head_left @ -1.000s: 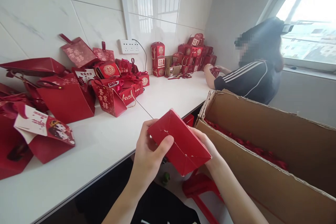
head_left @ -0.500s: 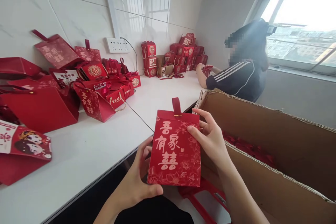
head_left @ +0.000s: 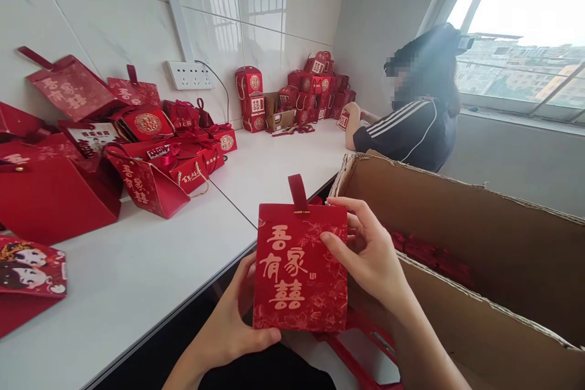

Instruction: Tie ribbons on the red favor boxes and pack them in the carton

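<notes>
A red gift box [head_left: 297, 274] with pale Chinese characters, a floral print and a ribbon loop on top is held upright in front of me. My left hand [head_left: 237, 317] grips its lower left side, thumb along the bottom front edge and fingers behind. On the upper right side, my right hand [head_left: 365, 250] has its thumb pressed on the front face and its other fingers around the back edge. The far side of the box is hidden.
Several red gift boxes [head_left: 150, 177] crowd the white table [head_left: 183, 268] at left. More stand stacked [head_left: 315, 85] by the wall, near a co-worker [head_left: 411, 116] handling one. A large cardboard carton [head_left: 457, 207] with red items inside stands close at right. A red-framed stool [head_left: 365, 353] is below.
The gift box has tilted slightly and shifted a little left and down in both hands. The view has turned a bit to the right. The co-worker's held box now shows its printed face.
</notes>
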{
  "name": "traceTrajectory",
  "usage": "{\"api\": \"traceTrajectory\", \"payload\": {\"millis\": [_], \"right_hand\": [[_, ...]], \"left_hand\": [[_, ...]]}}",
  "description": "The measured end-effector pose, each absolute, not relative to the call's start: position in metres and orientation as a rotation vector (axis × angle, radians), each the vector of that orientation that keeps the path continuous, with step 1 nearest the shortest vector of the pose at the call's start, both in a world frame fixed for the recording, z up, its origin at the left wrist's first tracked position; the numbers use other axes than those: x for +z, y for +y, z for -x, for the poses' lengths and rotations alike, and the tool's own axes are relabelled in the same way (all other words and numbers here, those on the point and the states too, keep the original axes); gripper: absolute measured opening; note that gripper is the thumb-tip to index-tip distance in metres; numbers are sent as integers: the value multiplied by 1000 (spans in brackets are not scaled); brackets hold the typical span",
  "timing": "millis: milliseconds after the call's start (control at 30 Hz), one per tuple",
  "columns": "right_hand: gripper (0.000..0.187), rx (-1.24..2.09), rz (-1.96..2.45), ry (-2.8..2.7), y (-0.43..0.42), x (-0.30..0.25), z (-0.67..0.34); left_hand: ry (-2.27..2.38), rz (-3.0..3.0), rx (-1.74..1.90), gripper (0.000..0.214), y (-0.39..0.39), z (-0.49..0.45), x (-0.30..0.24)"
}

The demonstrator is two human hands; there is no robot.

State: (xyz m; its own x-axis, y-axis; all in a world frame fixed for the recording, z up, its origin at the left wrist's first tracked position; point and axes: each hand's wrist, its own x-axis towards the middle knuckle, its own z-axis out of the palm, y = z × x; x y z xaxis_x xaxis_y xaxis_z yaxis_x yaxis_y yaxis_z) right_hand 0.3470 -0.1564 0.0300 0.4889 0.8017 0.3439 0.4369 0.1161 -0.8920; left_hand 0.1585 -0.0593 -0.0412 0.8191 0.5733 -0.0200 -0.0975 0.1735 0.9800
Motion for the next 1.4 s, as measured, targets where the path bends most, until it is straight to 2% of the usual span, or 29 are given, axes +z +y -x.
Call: {"api": "traceTrajectory", "payload": {"millis": [167, 300, 533, 667, 800, 933, 1000, 1100, 1233, 1300, 1400], "right_hand": [[15, 114, 1628, -1175, -152, 35, -355], [16, 296, 1557, -1079, -145, 39, -360], [27, 520, 1385, -978, -123, 43, -354], [24, 519, 1371, -1071, -113, 50, -348], [13, 611, 1361, -1258, -111, 57, -346], [14, 576, 1395, -1326, -108, 57, -341], [14, 550, 1411, -1333, -105, 55, -335], [13, 499, 1407, -1351, -97, 52, -322], [10, 465, 1381, -1370, -90, 52, -311], [8, 471, 1380, -1374, -90, 53, -308], [9, 461, 1386, -1411, -92, 52, -307]], "left_hand": [[474, -1403, 495, 86, -57, -161, -45], [475, -1460, 453, 83, -57, -162, -47], [454, -1392, 444, 83, -59, -161, -45], [481, -1359, 496, 84, -60, -155, -42], [433, -1385, 496, 87, -54, -141, -46], [301, -1512, 470, 97, -40, -124, -41], [318, -1568, 633, 87, -33, -122, -26], [535, -1689, 994, 45, -28, -132, 6], [580, -1974, 1118, 12, -22, -151, 36], [589, -2005, 1147, 5, -20, -155, 41], [612, -1969, 1151, 14, -20, -154, 40]]}}
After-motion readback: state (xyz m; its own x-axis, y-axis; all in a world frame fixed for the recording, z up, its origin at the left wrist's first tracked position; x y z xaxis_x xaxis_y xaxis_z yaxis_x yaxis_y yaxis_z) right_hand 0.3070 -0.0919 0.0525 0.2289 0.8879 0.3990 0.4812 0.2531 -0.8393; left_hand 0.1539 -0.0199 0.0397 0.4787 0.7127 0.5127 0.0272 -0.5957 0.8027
